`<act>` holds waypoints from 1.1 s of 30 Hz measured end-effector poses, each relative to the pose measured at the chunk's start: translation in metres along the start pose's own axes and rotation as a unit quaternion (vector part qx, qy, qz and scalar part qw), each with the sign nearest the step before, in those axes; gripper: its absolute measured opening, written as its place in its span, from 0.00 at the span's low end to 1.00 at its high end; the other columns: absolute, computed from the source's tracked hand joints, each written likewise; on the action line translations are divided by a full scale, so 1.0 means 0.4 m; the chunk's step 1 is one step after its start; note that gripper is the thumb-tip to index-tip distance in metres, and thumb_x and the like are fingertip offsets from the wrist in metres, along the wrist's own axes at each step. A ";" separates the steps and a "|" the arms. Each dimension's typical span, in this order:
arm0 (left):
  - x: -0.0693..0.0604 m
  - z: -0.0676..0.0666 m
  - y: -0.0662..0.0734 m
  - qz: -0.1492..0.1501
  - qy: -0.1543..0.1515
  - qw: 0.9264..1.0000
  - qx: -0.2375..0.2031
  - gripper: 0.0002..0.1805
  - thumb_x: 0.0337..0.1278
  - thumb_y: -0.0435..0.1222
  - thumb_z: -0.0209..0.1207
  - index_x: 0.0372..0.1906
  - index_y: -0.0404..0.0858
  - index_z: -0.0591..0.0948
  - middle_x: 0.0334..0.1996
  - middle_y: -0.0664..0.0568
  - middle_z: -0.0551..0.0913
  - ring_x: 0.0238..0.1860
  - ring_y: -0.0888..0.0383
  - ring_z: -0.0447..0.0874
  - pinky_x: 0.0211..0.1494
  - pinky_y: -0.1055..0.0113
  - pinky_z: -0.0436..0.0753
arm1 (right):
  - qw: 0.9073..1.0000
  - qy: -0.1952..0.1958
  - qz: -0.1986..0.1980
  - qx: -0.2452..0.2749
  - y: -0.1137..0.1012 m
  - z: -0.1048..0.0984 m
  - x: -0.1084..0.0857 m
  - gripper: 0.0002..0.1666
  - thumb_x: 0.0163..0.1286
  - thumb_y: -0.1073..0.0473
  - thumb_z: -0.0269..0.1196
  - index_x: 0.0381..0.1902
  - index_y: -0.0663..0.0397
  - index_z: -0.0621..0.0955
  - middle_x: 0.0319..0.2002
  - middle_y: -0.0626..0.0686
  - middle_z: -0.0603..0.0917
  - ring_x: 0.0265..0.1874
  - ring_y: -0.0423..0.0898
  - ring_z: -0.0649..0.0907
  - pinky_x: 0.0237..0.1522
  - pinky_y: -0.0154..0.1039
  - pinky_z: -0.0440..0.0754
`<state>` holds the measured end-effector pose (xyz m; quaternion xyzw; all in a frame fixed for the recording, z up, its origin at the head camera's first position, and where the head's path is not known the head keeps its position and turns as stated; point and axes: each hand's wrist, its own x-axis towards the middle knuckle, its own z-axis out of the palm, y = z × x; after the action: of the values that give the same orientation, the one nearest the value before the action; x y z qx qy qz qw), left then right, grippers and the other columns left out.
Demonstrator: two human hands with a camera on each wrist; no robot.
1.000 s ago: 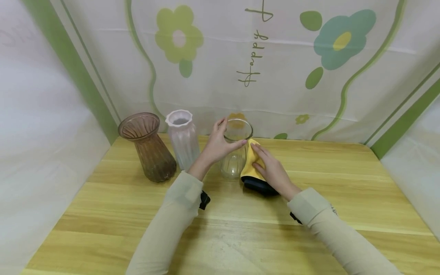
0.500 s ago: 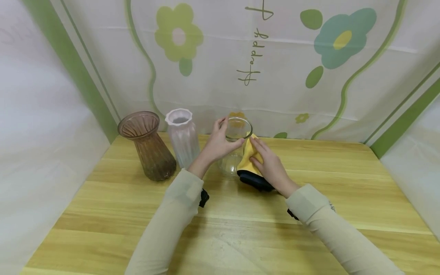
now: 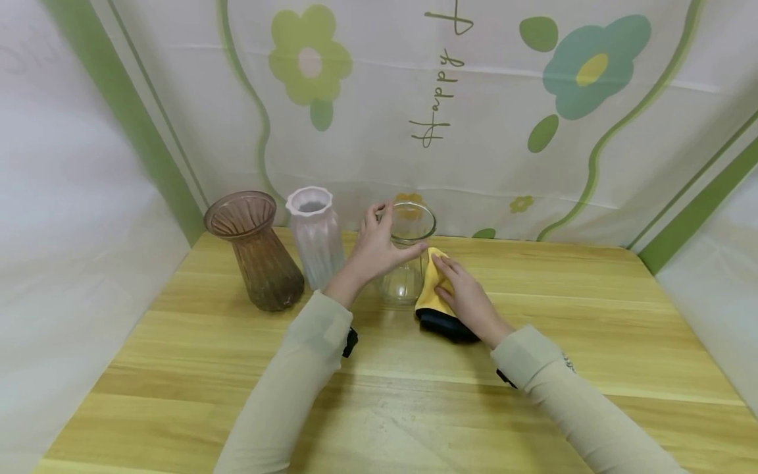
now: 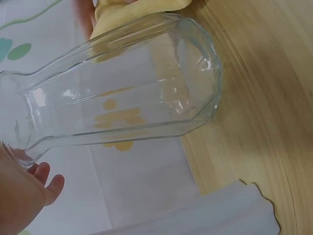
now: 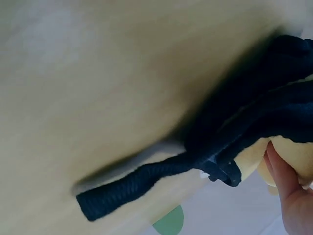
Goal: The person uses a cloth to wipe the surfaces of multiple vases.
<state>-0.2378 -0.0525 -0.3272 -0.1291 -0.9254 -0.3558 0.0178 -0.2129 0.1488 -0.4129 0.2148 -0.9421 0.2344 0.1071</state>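
A clear glass vase (image 3: 403, 280) stands on the table, its ribbed body and thick base plain in the left wrist view. My left hand (image 3: 379, 243) grips it round the neck, just below the rim, with thumb on the near side and fingers behind. Against the vase's right side is a yellow cloth with a black edge (image 3: 435, 289), held between the thumb and fingers of my right hand (image 3: 468, 296). In the right wrist view the cloth's black edging (image 5: 254, 112) hangs down with a narrow strap (image 5: 127, 188) at its end.
A brown flared glass vase (image 3: 260, 263) and a pale pink-white fluted vase (image 3: 316, 243) stand to the left, the pale one close to my left wrist. Behind the wooden table (image 3: 379, 408) hangs a printed floral curtain (image 3: 367, 99).
My right hand has slid the yellow cloth up along the vase's side, then back down. The left hand stays at the vase's neck, and the other vases have not moved.
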 end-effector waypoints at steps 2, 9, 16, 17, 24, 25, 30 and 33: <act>-0.002 0.003 0.001 0.002 0.013 1.000 0.007 0.59 0.49 0.64 0.60 0.77 0.43 0.43 0.73 0.42 0.47 0.73 0.42 0.51 0.72 0.44 0.62 | 1.000 0.000 0.001 0.001 0.001 0.001 -0.001 0.39 0.62 0.66 0.65 0.70 0.58 0.65 0.64 0.67 0.71 0.54 0.66 0.79 0.52 0.55 0.80; -0.004 0.009 0.002 0.010 0.048 0.998 0.034 0.54 0.52 0.60 0.61 0.76 0.37 0.50 0.72 0.41 0.53 0.72 0.43 0.55 0.73 0.46 0.61 | 0.999 0.036 -0.022 0.011 -0.004 -0.011 0.009 0.39 0.61 0.66 0.66 0.69 0.58 0.66 0.64 0.67 0.71 0.48 0.66 0.81 0.47 0.55 0.82; -0.002 -0.001 0.001 0.023 0.040 0.998 0.036 0.52 0.54 0.56 0.60 0.75 0.33 0.51 0.73 0.40 0.55 0.73 0.41 0.55 0.74 0.45 0.58 | 0.996 0.070 -0.033 0.042 -0.031 -0.039 0.034 0.38 0.63 0.66 0.64 0.70 0.57 0.65 0.67 0.64 0.69 0.55 0.65 0.78 0.53 0.53 0.80; -0.001 -0.003 0.001 0.025 0.037 0.998 0.035 0.52 0.54 0.56 0.60 0.74 0.32 0.51 0.73 0.39 0.55 0.73 0.41 0.55 0.74 0.45 0.58 | 0.996 0.073 -0.032 0.045 -0.035 -0.044 0.035 0.38 0.63 0.65 0.64 0.70 0.57 0.65 0.67 0.64 0.69 0.55 0.65 0.78 0.53 0.53 0.80; 0.002 -0.006 -0.002 0.027 0.019 0.999 0.028 0.51 0.54 0.53 0.60 0.75 0.33 0.50 0.74 0.39 0.53 0.73 0.40 0.54 0.75 0.45 0.57 | 0.996 0.066 -0.015 0.062 -0.046 -0.048 0.037 0.40 0.63 0.66 0.65 0.71 0.57 0.63 0.68 0.64 0.67 0.60 0.65 0.75 0.57 0.54 0.77; 0.003 -0.005 -0.003 0.026 0.018 0.999 0.029 0.51 0.54 0.54 0.60 0.75 0.33 0.50 0.74 0.39 0.53 0.73 0.40 0.54 0.75 0.45 0.57 | 0.996 0.063 -0.012 0.062 -0.045 -0.046 0.037 0.40 0.63 0.65 0.65 0.71 0.57 0.63 0.68 0.64 0.67 0.61 0.65 0.74 0.58 0.54 0.77; 0.004 -0.001 -0.003 0.026 0.016 0.999 0.030 0.52 0.54 0.54 0.59 0.75 0.34 0.48 0.74 0.39 0.51 0.74 0.41 0.52 0.75 0.45 0.57 | 0.997 0.045 -0.006 0.055 -0.034 -0.032 0.028 0.41 0.63 0.65 0.65 0.72 0.55 0.62 0.67 0.64 0.68 0.62 0.64 0.73 0.58 0.55 0.76; 0.003 0.001 -0.004 0.025 0.012 0.999 0.024 0.52 0.55 0.55 0.59 0.76 0.35 0.47 0.75 0.40 0.49 0.75 0.42 0.50 0.75 0.45 0.56 | 0.998 0.041 -0.008 0.043 -0.025 -0.020 0.020 0.42 0.63 0.65 0.65 0.72 0.56 0.62 0.66 0.65 0.69 0.60 0.65 0.74 0.55 0.55 0.78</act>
<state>-0.2392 -0.0531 -0.3283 -0.1479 -0.9299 -0.3343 0.0408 -0.2146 0.1419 -0.3998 0.2169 -0.9242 0.2821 0.1385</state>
